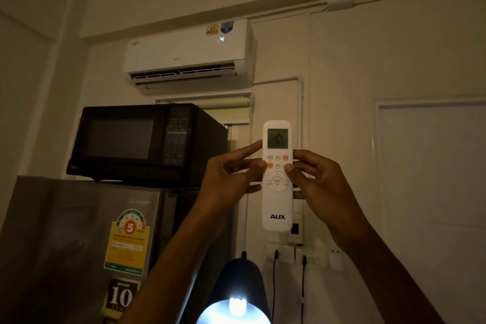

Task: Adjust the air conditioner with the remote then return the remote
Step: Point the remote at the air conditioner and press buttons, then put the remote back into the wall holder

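- The white remote [277, 176] stands upright in the middle of the scene, held up between both hands, below and right of the air conditioner [189, 55] on the far wall.
- The left hand [228, 179] grips its left edge, thumb on an orange button.
- The right hand [318, 181] clasps its right edge, thumb on the buttons.
- A black microwave [142, 142] sits on a grey fridge [79, 244] at left.
- A lit lamp [236, 297] glows near the bottom.
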The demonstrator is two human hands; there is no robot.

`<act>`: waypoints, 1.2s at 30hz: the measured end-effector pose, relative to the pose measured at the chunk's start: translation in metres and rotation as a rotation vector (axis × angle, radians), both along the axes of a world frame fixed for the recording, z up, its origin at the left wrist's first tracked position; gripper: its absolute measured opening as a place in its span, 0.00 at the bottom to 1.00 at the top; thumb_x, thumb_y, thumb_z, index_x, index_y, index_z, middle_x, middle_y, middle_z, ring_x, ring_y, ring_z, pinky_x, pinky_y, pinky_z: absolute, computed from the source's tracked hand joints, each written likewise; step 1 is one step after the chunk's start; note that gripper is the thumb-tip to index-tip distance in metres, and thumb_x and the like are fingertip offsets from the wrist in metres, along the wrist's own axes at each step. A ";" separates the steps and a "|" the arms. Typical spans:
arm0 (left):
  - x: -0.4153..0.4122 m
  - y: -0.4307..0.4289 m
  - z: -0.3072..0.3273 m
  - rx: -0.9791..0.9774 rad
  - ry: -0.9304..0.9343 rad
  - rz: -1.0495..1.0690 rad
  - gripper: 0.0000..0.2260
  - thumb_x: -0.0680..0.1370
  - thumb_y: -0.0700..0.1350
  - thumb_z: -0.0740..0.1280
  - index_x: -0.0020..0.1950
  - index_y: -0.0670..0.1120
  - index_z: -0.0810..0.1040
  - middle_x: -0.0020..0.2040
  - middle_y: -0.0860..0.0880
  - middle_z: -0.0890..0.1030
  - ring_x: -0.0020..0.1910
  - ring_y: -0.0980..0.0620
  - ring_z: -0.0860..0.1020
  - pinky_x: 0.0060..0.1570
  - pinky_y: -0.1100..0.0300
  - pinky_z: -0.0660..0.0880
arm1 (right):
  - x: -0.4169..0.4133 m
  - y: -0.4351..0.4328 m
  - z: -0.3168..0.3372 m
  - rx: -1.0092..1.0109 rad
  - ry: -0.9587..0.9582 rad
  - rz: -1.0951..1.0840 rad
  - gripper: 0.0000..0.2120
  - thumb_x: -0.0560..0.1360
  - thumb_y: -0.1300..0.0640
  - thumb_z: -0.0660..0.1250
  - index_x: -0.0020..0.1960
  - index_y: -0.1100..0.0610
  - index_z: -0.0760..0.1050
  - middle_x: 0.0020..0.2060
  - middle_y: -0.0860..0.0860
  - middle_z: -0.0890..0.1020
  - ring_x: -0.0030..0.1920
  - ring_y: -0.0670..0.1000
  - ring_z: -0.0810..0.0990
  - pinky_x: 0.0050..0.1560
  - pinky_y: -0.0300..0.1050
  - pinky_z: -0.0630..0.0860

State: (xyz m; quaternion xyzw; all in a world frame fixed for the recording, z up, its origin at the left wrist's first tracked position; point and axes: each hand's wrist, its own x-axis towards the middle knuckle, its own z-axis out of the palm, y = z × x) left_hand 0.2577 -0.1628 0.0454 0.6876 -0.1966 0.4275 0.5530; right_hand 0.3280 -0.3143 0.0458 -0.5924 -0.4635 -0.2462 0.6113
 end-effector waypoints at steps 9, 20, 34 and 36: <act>0.069 -0.065 0.010 -0.041 0.008 -0.041 0.18 0.75 0.41 0.68 0.62 0.57 0.76 0.52 0.52 0.84 0.49 0.58 0.83 0.37 0.68 0.80 | 0.059 -0.060 0.012 0.023 0.013 -0.034 0.10 0.76 0.55 0.65 0.51 0.40 0.74 0.43 0.37 0.83 0.43 0.37 0.83 0.31 0.32 0.78; 0.166 -0.120 -0.007 -0.093 0.037 -0.093 0.18 0.75 0.39 0.68 0.63 0.54 0.77 0.49 0.52 0.84 0.44 0.62 0.83 0.33 0.70 0.78 | 0.143 -0.112 -0.006 0.027 0.041 -0.104 0.13 0.75 0.56 0.65 0.47 0.36 0.74 0.42 0.35 0.83 0.44 0.36 0.83 0.30 0.32 0.77; 0.359 -0.110 -0.037 -0.023 0.009 -0.095 0.21 0.75 0.37 0.68 0.65 0.53 0.75 0.46 0.57 0.83 0.43 0.63 0.83 0.34 0.70 0.78 | 0.327 -0.105 -0.033 0.003 0.093 -0.176 0.12 0.75 0.57 0.65 0.47 0.39 0.73 0.44 0.38 0.81 0.43 0.40 0.83 0.32 0.32 0.78; 0.388 -0.104 -0.041 0.000 0.029 -0.104 0.22 0.75 0.37 0.68 0.65 0.55 0.74 0.47 0.58 0.83 0.45 0.62 0.83 0.37 0.68 0.79 | 0.357 -0.101 -0.038 -0.006 0.108 -0.186 0.10 0.76 0.58 0.65 0.47 0.41 0.73 0.45 0.39 0.81 0.43 0.40 0.84 0.33 0.33 0.78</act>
